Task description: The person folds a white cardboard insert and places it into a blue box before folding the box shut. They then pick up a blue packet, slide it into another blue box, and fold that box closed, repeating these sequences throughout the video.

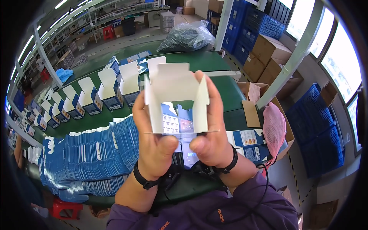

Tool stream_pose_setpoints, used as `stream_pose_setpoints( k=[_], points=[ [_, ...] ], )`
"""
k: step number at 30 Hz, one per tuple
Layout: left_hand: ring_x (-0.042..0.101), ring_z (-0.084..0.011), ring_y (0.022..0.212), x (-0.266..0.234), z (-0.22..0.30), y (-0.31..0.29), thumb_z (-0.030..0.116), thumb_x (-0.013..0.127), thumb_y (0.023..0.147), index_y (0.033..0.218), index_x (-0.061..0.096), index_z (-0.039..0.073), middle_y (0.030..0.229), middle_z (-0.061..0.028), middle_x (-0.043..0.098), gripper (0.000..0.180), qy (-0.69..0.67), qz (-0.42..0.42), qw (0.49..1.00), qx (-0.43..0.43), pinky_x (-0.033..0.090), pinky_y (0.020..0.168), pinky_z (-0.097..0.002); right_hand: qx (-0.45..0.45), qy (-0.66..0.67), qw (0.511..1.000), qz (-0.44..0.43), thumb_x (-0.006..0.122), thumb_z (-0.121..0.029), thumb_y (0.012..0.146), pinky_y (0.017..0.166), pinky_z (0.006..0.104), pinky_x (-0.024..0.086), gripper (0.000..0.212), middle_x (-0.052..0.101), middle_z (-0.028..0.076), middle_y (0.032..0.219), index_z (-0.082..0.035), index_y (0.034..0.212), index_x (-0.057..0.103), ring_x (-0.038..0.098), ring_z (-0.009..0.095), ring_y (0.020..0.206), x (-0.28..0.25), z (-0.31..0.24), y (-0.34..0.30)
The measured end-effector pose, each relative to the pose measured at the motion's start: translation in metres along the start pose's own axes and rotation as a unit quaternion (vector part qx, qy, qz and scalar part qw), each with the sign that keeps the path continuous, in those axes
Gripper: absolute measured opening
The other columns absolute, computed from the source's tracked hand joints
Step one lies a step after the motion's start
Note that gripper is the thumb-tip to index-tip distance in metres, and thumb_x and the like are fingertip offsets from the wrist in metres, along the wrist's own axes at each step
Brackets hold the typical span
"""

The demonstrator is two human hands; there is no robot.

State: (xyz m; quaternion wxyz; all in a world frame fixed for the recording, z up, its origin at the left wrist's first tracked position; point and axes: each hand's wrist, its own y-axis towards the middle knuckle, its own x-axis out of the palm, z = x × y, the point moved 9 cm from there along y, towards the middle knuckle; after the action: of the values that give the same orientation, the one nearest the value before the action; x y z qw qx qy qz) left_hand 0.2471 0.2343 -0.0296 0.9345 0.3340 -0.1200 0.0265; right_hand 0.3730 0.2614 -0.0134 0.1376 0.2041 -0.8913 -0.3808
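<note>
My left hand (pixel 150 151) and my right hand (pixel 212 142) grip a small folding carton (pixel 168 87) from its two sides, thumbs at the near edge. The carton is squared up, white inside, with its flaps standing out. Its middle is open right through, and blue-and-white printed cardboard (pixel 170 123) shows beyond it. To the left of my hands, flat blue cartons (pixel 92 151) lie in long overlapping stacks on the green worktable. Behind them stands a row of erected blue cartons (pixel 111 96) with white lids raised.
A clear plastic bag (pixel 188 36) of dark items lies on the far belt. At right are a pink mesh bag (pixel 274 128), an open cardboard box (pixel 264 89) and blue crates (pixel 316 130). A red stool (pixel 66 208) stands at lower left. A black cable (pixel 267 180) hangs by my right arm.
</note>
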Motion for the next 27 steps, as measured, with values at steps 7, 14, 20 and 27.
stream_pose_setpoints(
  k=[7,14,20,27],
  points=[
    [0.045,-0.0269,0.134,-0.004,0.002,-0.004,0.028,0.064,0.092,0.152,0.026,-0.001,0.144,-0.0186,0.046,0.077,0.095,0.090,0.990,0.045,0.035,0.114,-0.0406,0.043,0.051,0.993,0.094,0.053,-0.001,0.088,0.118,0.0400,0.030,0.075,0.041,0.019,0.152,0.001,0.156,0.022,0.038,0.027,0.144,-0.010,0.016,-0.010],
    [0.046,-0.0330,0.135,-0.010,0.003,0.000,0.026,0.050,0.098,0.154,0.028,0.002,0.143,-0.0207,0.048,0.065,0.066,0.195,0.978,-0.011,0.037,0.113,-0.0439,-0.088,0.097,0.985,0.111,0.044,0.007,0.087,0.112,0.0372,0.036,0.065,0.048,0.017,0.138,0.000,0.151,0.036,0.047,0.027,0.131,-0.009,-0.008,0.006],
    [0.048,-0.0312,0.132,-0.011,-0.001,-0.004,0.019,0.053,0.097,0.136,0.046,0.005,0.138,-0.0211,0.051,0.042,-0.020,0.170,0.985,0.014,0.039,0.112,-0.0436,-0.032,-0.030,0.999,-0.008,0.051,0.002,0.086,0.109,0.0370,0.037,0.031,0.053,0.017,0.133,-0.001,0.114,0.065,0.043,0.025,0.132,-0.006,0.007,0.007],
    [0.050,-0.0283,0.130,-0.005,-0.005,-0.003,0.003,0.065,0.088,0.118,0.055,0.005,0.137,-0.0207,0.052,0.032,0.149,0.073,0.983,0.084,0.037,0.111,-0.0412,-0.001,-0.127,0.991,0.051,0.052,0.008,0.085,0.108,0.0390,0.040,0.028,0.056,0.016,0.130,-0.004,0.107,0.066,0.053,0.028,0.127,-0.016,-0.001,0.000]
  ],
)
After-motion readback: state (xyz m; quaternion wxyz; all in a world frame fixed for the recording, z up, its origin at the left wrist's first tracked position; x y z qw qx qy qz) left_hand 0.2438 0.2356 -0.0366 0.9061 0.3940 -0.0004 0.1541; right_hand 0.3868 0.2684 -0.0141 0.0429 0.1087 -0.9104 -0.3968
